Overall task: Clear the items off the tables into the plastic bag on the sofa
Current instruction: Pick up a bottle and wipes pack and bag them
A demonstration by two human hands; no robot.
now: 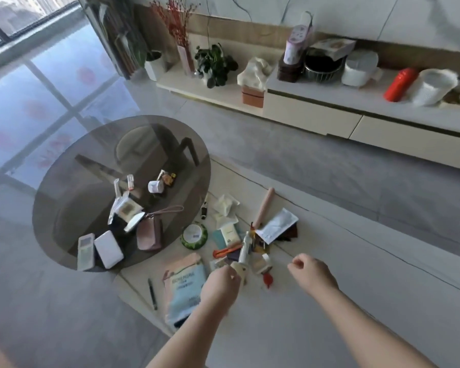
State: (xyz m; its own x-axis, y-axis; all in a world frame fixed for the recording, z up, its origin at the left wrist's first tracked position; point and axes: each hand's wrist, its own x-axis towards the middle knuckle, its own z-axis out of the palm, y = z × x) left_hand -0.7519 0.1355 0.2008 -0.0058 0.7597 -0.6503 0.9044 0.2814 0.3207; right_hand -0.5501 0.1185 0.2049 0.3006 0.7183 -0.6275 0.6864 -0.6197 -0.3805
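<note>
The white tube (244,248) is pinched at its near end by the left hand (221,284), long axis pointing away, while the right hand (312,272) is loosely curled on nothing just beside it.

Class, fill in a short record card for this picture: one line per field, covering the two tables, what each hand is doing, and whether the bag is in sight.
Round glass table: pink pouch, white power bank, remote
Marble table: green tub, blue packet, pen, pink tube
Left hand: holds white bottle
Right hand: loosely curled, holds nothing
Plastic bag: not in view
</note>
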